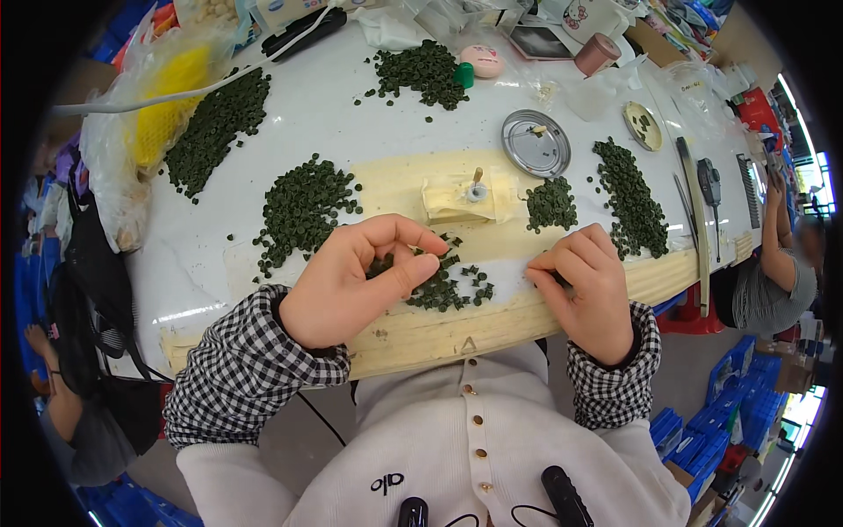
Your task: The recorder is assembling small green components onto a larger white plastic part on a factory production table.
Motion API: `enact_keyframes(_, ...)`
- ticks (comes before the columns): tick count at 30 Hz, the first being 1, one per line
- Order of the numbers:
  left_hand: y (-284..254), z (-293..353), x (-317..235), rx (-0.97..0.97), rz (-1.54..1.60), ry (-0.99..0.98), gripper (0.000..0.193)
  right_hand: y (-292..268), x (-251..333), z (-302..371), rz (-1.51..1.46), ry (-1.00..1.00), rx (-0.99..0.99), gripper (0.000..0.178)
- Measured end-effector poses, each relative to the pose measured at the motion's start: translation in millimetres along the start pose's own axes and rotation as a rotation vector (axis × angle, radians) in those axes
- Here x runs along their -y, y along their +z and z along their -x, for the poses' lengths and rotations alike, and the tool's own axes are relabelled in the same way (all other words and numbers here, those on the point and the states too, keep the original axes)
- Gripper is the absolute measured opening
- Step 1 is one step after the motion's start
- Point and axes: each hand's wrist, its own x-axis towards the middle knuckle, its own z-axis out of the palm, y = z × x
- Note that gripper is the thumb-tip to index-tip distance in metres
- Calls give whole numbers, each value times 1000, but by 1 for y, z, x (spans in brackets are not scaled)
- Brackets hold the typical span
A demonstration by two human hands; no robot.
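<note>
My left hand (356, 277) is curled above the near edge of the white table (307, 114), its thumb and fingertips pinching a small dark green piece over a small pile of green pieces (443, 285). My right hand (588, 285) rests on the taped table edge, fingers closed around something small I cannot make out. A cream holder with a short upright pin (470, 195) stands just beyond both hands.
Several heaps of dark green pieces (303, 206) lie across the table. A round metal lid (536, 143), a small dish (643, 125), a tape roll (597, 54) and a plastic bag (158, 105) lie farther off. Another person's arm (777, 246) is at the right.
</note>
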Motion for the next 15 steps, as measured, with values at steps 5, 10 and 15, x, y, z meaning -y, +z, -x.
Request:
enact_keyframes(5,-2,-1,15,171,669,-161,25,8,4,-10,14,-52,-36,13)
enact_keyframes(10,0,-1,14,199,688,-182,26,16,7,-11,-146,-30,-118,17)
enact_keyframes(15,0,0,10,249,674,-208,24,15,7,-14,-133,-47,-29,15)
